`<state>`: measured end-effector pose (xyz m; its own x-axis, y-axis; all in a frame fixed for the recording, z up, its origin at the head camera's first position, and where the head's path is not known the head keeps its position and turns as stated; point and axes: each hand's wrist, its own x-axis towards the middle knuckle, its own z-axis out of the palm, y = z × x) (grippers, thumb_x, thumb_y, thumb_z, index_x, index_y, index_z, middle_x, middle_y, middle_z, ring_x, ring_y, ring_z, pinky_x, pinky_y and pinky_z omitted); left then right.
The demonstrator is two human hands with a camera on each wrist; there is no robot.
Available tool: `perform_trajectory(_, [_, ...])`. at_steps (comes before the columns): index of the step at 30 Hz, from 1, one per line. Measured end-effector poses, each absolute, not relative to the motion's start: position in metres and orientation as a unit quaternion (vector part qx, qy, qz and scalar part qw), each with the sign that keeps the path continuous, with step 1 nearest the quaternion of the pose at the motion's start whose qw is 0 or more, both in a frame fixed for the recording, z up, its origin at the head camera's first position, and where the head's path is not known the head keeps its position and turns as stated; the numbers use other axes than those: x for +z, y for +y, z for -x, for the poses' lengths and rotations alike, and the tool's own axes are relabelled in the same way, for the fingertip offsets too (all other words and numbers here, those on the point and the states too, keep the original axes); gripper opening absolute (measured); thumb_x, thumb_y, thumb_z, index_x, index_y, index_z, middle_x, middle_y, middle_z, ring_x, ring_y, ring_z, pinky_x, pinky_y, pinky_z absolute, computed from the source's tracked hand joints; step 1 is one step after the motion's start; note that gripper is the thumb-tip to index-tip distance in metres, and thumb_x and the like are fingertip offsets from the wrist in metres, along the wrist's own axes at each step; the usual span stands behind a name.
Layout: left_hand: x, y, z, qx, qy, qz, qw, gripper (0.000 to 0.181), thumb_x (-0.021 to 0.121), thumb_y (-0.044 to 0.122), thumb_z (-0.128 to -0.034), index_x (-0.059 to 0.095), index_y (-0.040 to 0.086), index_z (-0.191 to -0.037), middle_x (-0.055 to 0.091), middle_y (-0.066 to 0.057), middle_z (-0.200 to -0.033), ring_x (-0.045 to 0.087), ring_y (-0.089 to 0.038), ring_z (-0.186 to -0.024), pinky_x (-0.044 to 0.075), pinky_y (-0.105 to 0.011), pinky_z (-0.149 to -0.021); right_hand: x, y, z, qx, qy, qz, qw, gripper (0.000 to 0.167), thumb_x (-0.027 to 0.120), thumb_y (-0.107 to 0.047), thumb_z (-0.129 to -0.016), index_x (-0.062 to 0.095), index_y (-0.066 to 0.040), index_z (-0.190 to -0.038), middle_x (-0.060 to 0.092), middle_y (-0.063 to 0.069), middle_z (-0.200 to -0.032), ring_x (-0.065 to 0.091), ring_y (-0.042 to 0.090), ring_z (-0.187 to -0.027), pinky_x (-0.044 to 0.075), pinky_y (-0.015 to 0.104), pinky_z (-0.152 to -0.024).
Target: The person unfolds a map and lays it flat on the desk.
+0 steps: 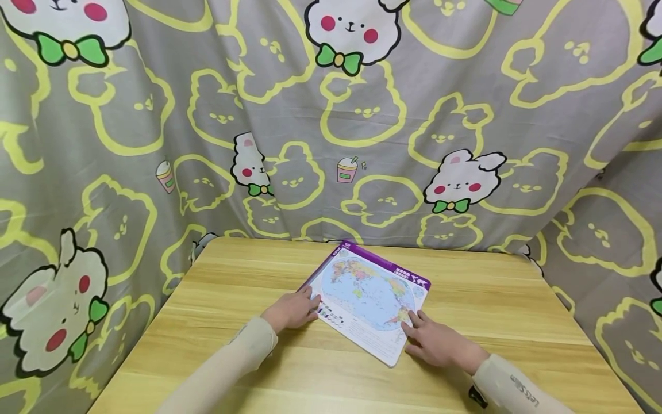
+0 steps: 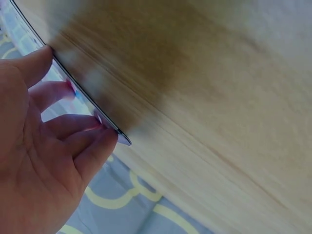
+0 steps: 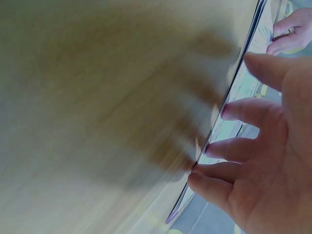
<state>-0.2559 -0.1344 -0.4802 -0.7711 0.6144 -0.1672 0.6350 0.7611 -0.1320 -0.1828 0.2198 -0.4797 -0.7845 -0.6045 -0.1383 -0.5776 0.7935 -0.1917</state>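
Purple-banded map board (image 1: 368,298) lies on a wooden table (image 1: 233,282)

The map board is near the far side of the table, turned at an angle, with one corner pointing toward the person. Its purple band is at the far edge, and a coloured world map (image 1: 368,290) fills most of its white face. The left hand (image 1: 293,309) is at the left edge, the right hand (image 1: 439,344) at the right edge. Both hands touch the board with the fingertips; their fingers are spread and relaxed, not clenched around it. The person wears light sleeves (image 1: 222,362), and on the right one some dark letters (image 1: 523,391) are printed. Behind the table hangs a grey curtain (image 1: 310,123) with yellow outlines and white rabbit figures (image 1: 462,181).
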Motion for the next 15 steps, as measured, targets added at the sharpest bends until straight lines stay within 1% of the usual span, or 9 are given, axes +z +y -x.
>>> perform_trajectory(6, [-0.4815, -0.1345, 0.2521, -0.087, 0.936, -0.340, 0.036, 0.044, 0.051, 0.036, -0.0972, 0.054, 0.011, -0.133, 0.053, -0.015, -0.121, 0.050, -0.027, -0.117, 0.051, -0.039, -0.085, -0.4841, 0.2183, 0.1876, -0.077, 0.949, 0.290, 0.092, 0.066, 0.057, -0.047, -0.091, 0.054, 0.006, -0.129, 0.037, 0.037, -0.137, 0.033, 0.055, -0.125, 0.037, 0.057, -0.099])
perform_trajectory(11, [-0.4803, -0.1334, 0.2496, -0.088, 0.936, -0.339, 0.023, 0.040, 0.053, 0.035, -0.0966, 0.056, 0.012, -0.130, 0.055, -0.012, -0.108, 0.055, -0.025, -0.107, 0.053, -0.038, -0.078, -0.4849, 0.2150, 0.1887, -0.077, 0.954, 0.274, 0.091, 0.075, 0.059, -0.053, -0.087, 0.052, 0.009, -0.129, 0.037, 0.038, -0.136, 0.033, 0.054, -0.126, 0.038, 0.056, -0.099])
perform_trajectory(15, [-0.4808, -0.1324, 0.2481, -0.086, 0.938, -0.335, 0.019, 0.039, 0.054, 0.034, -0.0963, 0.057, 0.012, -0.128, 0.055, -0.012, -0.106, 0.055, -0.025, -0.103, 0.054, -0.037, -0.077, -0.4853, 0.2127, 0.1889, -0.071, 0.957, 0.265, 0.093, 0.083, 0.060, -0.059, -0.083, 0.052, 0.010, -0.129, 0.036, 0.038, -0.137, 0.033, 0.053, -0.127, 0.038, 0.055, -0.099])
